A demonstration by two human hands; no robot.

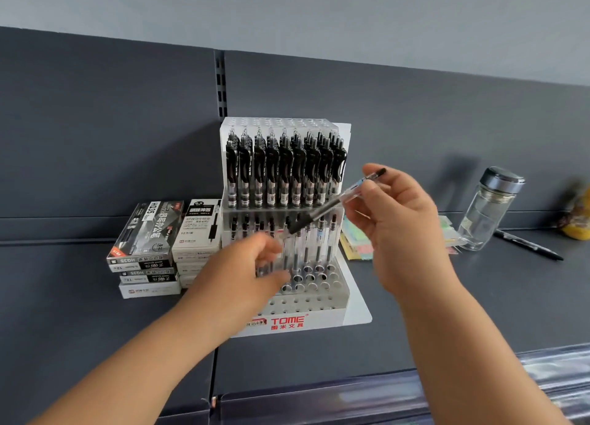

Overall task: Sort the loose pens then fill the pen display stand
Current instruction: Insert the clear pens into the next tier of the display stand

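Observation:
A white tiered pen display stand stands on the dark shelf. Its upper tier is packed with black-clipped pens; the lower tier holds several clear pens and has bare holes in front. My right hand pinches a clear pen with a black tip, tilted, in front of the stand. My left hand reaches into the lower tier at its left side; it is blurred, and its fingers curl among the clear pens there.
Stacked pen boxes sit left of the stand. Coloured sticky notes, a glass jar with a dark lid and a loose black pen lie to the right. A yellow object is at the far right edge.

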